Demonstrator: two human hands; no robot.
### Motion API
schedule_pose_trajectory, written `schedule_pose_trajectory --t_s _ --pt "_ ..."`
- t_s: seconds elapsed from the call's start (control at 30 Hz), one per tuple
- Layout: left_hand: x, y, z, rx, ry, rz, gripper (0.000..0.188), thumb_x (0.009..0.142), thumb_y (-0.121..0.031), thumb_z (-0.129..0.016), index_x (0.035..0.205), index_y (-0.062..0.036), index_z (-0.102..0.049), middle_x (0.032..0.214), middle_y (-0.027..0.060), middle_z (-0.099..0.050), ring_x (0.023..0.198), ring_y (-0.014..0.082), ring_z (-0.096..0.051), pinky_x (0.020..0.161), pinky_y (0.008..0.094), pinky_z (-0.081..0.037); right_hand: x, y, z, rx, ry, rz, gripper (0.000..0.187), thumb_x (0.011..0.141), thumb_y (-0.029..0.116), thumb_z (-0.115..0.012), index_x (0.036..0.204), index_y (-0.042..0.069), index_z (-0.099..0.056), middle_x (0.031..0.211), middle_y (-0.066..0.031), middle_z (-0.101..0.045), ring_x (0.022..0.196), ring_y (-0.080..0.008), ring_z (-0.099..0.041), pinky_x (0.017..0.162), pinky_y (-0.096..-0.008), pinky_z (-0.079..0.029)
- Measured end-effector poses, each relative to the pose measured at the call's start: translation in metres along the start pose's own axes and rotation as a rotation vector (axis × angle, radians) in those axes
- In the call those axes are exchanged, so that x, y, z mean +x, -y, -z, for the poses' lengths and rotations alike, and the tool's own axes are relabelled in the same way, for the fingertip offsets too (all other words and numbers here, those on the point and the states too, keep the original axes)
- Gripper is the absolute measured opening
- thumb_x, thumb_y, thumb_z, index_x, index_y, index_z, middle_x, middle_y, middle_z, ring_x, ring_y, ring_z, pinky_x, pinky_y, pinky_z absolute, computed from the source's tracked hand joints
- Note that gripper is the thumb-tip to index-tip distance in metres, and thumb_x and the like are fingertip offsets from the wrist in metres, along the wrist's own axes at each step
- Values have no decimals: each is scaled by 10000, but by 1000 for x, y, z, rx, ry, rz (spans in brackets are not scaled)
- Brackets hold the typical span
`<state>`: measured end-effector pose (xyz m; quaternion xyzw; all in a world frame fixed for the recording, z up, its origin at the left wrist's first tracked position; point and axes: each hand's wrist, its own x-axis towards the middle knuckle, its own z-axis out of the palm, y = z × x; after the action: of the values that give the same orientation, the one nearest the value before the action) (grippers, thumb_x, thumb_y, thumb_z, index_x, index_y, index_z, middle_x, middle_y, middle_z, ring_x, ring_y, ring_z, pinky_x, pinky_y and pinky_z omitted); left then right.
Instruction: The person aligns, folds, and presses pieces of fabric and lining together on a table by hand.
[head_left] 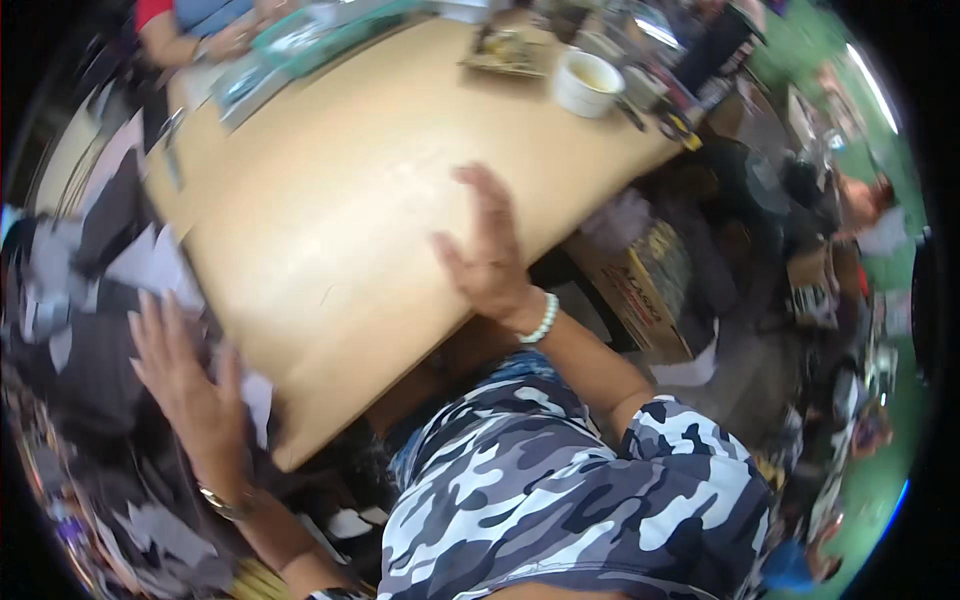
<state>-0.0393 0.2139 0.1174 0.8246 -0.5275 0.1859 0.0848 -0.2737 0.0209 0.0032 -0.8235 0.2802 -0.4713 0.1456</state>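
Observation:
My left hand (pixel 188 385) is open with fingers spread, beyond the table's left edge and over a heap of dark cloth pieces (pixel 95 375). Nothing shows in its grasp. A pale grey piece (pixel 152 262) lies on the heap beside those fingers. My right hand (pixel 488 248), slightly blurred, is also open and without anything in it. It hovers above the light wooden table (pixel 320 215) close to the near right edge; whether it touches the surface I cannot tell.
At the table's far right stand a white tub (pixel 588 84), a small tray (pixel 503 52) and a yellow-and-black tool (pixel 680 130). Opposite, a co-worker's hand (pixel 232 42) is near a teal basket (pixel 325 42). A cardboard box (pixel 640 305) sits below the right edge.

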Motion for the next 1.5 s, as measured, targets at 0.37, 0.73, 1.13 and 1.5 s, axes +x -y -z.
schedule_pose_trajectory --t_s 0.37,0.73,1.13,1.5 --pt "-8 -183 -86 -472 335 -291 708 858 -381 -571 1409 -52 -273 1470 200 -215 1364 410 -151 1066 583 -139 -214 -187 260 -1126 -498 -1073 745 860 274 -569 1421 -8 -168 1381 -214 -353 1275 -354 -333 1031 -488 -258" --pt "-11 -181 -95 -399 329 -259 650 897 -406 -510 1404 -60 -298 1464 171 -253 1364 386 -176 1069 566 -146 -347 -211 359 -755 -852 -1581 1195 674 677 -628 1427 -49 -50 1490 -230 -121 1365 -377 -172 1116 -452 -150" --pt "-7 -181 -89 -429 332 -235 622 900 -382 -518 1392 -55 -323 1458 180 -265 1363 386 -179 1078 560 -124 -313 -165 369 -964 -892 -1271 740 765 152 -704 1388 33 -323 977 -170 -644 940 -295 -606 859 -368 -440" --pt "75 -224 12 -1399 292 -681 940 674 -370 -748 1406 -6 -283 1435 163 -336 1353 280 -279 1088 421 -202 64 38 254 467 -109 -395 779 763 55 -699 1410 5 -268 1007 -58 -561 738 -28 -483 655 -139 -396"
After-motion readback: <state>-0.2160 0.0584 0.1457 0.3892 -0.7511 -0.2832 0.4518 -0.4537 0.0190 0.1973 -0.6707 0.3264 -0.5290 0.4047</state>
